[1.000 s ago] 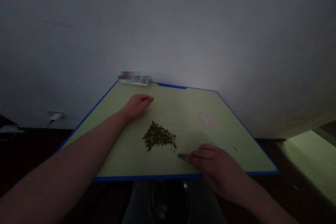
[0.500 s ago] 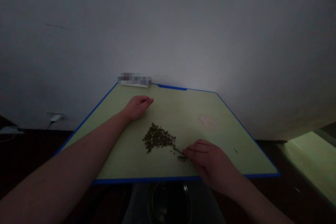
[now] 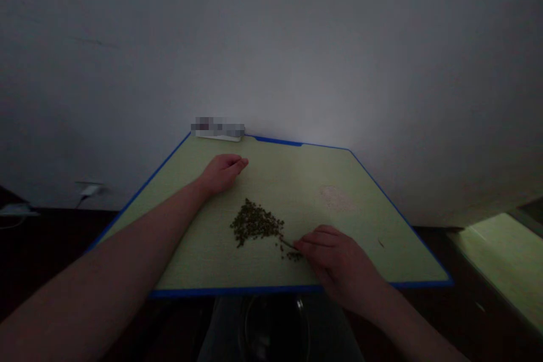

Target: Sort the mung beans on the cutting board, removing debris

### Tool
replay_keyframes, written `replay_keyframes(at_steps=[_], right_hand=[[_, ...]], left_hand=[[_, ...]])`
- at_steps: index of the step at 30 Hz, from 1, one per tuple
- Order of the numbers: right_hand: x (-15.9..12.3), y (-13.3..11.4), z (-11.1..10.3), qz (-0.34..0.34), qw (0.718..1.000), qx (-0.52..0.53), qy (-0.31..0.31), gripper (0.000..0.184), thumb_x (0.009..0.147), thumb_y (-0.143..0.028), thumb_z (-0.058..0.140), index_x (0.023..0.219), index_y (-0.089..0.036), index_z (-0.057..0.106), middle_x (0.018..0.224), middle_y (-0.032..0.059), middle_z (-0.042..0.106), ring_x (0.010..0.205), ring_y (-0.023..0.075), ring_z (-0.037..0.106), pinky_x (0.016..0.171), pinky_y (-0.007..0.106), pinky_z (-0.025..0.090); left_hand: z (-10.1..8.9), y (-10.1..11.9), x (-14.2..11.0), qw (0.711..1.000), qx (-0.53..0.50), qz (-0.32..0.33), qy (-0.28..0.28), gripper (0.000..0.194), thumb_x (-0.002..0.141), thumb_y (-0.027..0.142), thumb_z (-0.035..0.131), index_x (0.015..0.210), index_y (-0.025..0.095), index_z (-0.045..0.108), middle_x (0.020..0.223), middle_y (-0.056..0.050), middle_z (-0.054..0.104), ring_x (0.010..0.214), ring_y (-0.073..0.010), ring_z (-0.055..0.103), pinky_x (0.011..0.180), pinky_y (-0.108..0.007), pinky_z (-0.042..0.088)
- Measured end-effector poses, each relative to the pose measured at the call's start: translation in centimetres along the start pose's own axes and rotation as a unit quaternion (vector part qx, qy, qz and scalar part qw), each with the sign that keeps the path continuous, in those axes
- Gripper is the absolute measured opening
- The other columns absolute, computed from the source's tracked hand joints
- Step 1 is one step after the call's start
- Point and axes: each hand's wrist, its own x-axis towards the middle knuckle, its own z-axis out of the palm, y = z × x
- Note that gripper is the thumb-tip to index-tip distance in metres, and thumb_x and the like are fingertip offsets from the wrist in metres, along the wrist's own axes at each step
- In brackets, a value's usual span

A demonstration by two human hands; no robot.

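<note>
Bench: we have it under both hands, with a round dark vessel below its near edge. Our left hand rests beyond the main pile, fingers curled together; can't tell if they hold anything. Our right hand pinches a thin tool, tip at the pile's near-right edge. Pale patch lies far right. Split looks partial: 1 small cluster apart by the right fingers, most dark bits unseparated.

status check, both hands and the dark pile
Right hand pinching thin tool at dark pile's near edge; left hand closed, beyond pile; nothing blocking between tool and pile.
</note>
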Motion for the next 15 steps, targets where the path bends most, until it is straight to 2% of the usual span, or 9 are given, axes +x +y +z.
replay_keyframes(at_steps=[7, 15], right_hand=[[-0.4, -0.4, -0.2, -0.004, 1.000, 0.011, -0.025, 0.038, 0.077, -0.006, 0.045, 0.111, -0.014, 0.061, 0.092, 0.0074, 0.066, 0.082, 0.0192, 0.054, 0.075, 0.034, 0.045], [0.1, -1.6, 1.3, 0.012, 0.998, -0.060, -0.014, 0.037, 0.075, -0.007, 0.047, 0.109, -0.011, 0.063, 0.092, 0.0098, 0.068, 0.080, 0.0208, 0.054, 0.074, 0.035, 0.048]], left_hand=[[0.0, -0.2, 0.1, 1.000, 0.003, 0.001, -0.006, 0.041, 0.080, 0.048, 0.040, 0.053, 0.018, 0.036, 0.048, 0.005, 0.028, 0.047, -0.0078, 0.029, 0.048, -0.024, 0.023], [0.0, -0.2, 0.1, 1.000, 0.023, 0.008, -0.002, 0.042, 0.080, 0.048, 0.040, 0.052, 0.017, 0.036, 0.048, 0.005, 0.028, 0.048, -0.0080, 0.030, 0.049, -0.025, 0.022]])
